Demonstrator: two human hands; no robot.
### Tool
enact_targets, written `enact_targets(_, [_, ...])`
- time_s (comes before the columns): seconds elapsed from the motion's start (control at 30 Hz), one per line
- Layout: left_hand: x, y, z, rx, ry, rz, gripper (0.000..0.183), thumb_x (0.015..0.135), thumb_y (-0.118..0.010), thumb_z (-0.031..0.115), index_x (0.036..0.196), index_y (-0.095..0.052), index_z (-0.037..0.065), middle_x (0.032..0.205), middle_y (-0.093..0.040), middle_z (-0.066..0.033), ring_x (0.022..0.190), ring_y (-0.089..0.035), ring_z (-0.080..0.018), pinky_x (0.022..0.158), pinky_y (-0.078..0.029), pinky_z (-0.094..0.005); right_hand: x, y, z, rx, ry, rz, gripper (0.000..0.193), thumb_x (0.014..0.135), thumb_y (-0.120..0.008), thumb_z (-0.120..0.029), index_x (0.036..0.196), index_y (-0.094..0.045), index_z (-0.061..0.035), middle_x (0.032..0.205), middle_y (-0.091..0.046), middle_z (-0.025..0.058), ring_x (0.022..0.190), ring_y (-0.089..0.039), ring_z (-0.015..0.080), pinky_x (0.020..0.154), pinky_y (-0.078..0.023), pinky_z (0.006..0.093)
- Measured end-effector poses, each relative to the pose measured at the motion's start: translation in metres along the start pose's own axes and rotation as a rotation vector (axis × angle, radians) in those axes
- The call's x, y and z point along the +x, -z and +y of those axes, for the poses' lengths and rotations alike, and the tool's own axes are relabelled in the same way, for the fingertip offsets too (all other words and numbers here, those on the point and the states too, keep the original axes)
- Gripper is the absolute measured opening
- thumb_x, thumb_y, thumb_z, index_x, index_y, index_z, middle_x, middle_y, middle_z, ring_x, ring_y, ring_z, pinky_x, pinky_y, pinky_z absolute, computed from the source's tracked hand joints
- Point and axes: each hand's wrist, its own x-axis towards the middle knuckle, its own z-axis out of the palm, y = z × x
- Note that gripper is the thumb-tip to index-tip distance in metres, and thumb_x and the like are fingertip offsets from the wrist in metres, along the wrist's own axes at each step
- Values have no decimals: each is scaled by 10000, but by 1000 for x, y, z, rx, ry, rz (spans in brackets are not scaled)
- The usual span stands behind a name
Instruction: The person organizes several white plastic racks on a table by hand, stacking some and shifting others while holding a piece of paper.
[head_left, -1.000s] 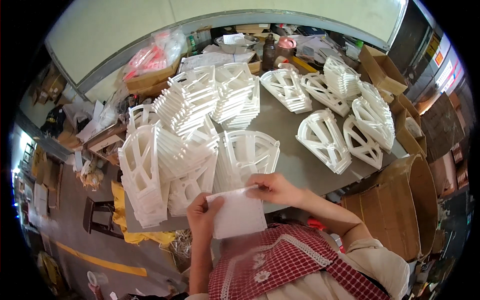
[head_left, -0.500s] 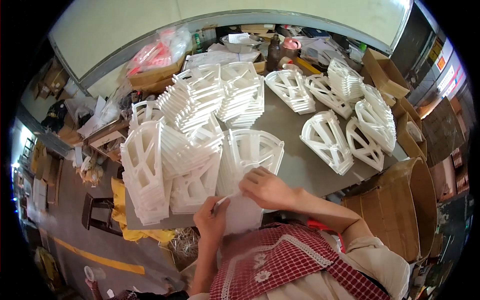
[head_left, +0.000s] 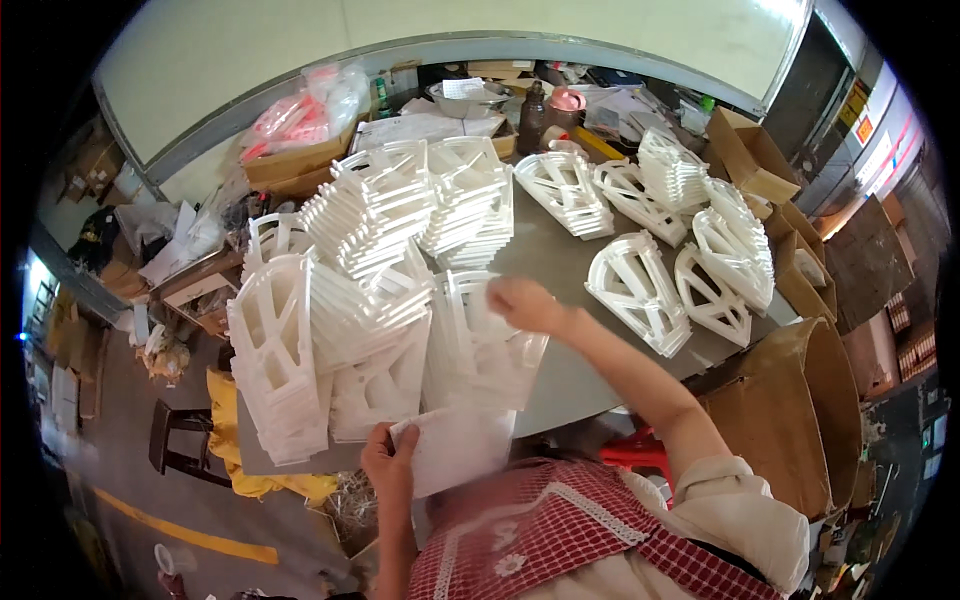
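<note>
My left hand (head_left: 388, 460) pinches the left edge of a white sheet (head_left: 462, 452) at the table's front edge. Whether the sheet is paper or a flat plastic bag I cannot tell. My right hand (head_left: 527, 305) is closed and slightly blurred, raised over the nearest stack of white fan-shaped plastic frames (head_left: 468, 312). Something thin and translucent seems to lie below that hand, but what its fingers hold is hidden. Left of it rise more stacks of the same frames (head_left: 275, 350), with further stacks (head_left: 385, 200) behind.
More white frames (head_left: 640, 290) lie on the right of the grey table (head_left: 560, 365). Cardboard boxes (head_left: 785, 420) stand beside its right edge. At the back are a metal bowl (head_left: 468, 98), a brown bottle (head_left: 532, 118) and plastic bags (head_left: 305, 110). A dark stool (head_left: 180, 440) stands left.
My right hand has moved up and away from the left hand, off the sheet. My left hand has shifted slightly left and down, and the white sheet now shows more fully.
</note>
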Motion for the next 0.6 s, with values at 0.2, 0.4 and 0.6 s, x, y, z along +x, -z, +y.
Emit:
enact_targets(0.2, [-3,15,-11,-6,36,-4,135,849,-723,80,816,-620,-2,733,-557,55,661,-454,-32,594,-389,-209,34,-25,53,-247,-144,-257,219,862,-571,-238,889,-655,-37,922,-684,163,860,-641,384,747,-500,478])
enact_targets(0.4, [-9,15,-4,-68,84,-6,142,846,-732,85,833,-624,-5,752,-582,45,680,-479,-35,612,-407,-208,44,-3,27,-307,-471,-361,458,797,-680,-477,999,-711,-68,1025,-707,132,941,-672,333,833,-516,468])
enact_targets(0.6, [-5,1,-4,-121,120,-52,156,851,-739,106,848,-629,-4,764,-587,41,685,-485,-40,618,-413,-211,29,-20,24,-308,-544,-210,561,796,-617,-612,855,-739,-68,902,-720,108,920,-677,313,794,-529,429])
